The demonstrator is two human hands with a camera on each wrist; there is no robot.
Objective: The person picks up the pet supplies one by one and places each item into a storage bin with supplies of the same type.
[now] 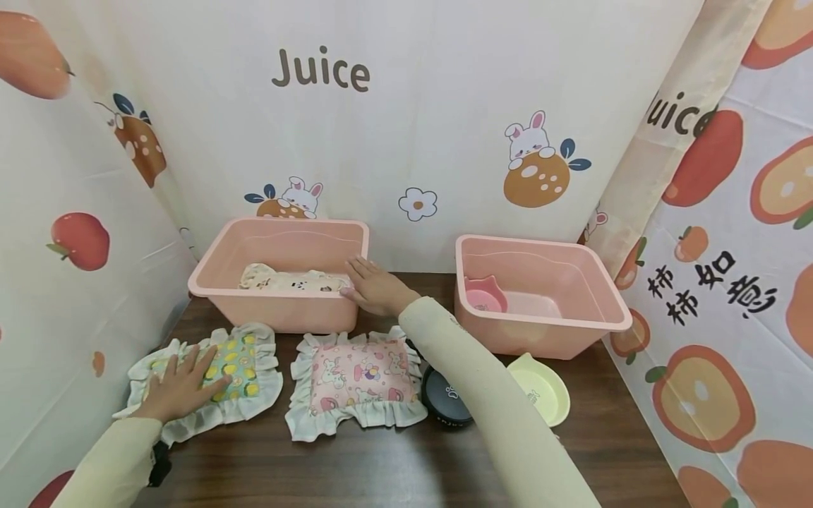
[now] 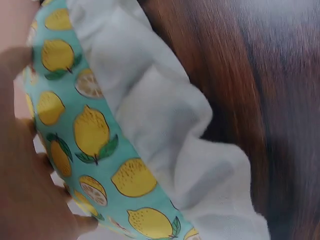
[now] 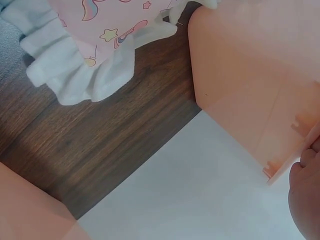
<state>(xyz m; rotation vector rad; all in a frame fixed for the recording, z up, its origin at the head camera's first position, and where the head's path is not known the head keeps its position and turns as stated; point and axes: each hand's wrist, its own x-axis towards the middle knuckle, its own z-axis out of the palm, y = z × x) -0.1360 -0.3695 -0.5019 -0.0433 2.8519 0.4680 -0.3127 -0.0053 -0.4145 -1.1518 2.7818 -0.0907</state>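
My left hand (image 1: 181,388) rests on a small frilled cushion (image 1: 244,367) at the left, its fingers spread over the lemon print. In the left wrist view its fingertips touch the lemon cushion (image 2: 92,130), whose white ruffle lies on the table. My right hand (image 1: 375,288) lies at the right rim of the left pink bin (image 1: 286,310), fingers extended over that edge. Inside this bin is a cream frilled cushion (image 1: 295,281) with small printed figures. The right wrist view catches only part of the right hand (image 3: 305,195) beside the bin's rim.
A pink frilled cushion (image 1: 362,374) lies between the hands. Beside it, a dark round bowl (image 1: 444,398) and a pale green bowl (image 1: 546,388) are partly covered by the right sleeve. The right pink bin (image 1: 540,335) holds a pink bowl (image 1: 485,293). Printed curtains surround the wooden table (image 1: 305,473).
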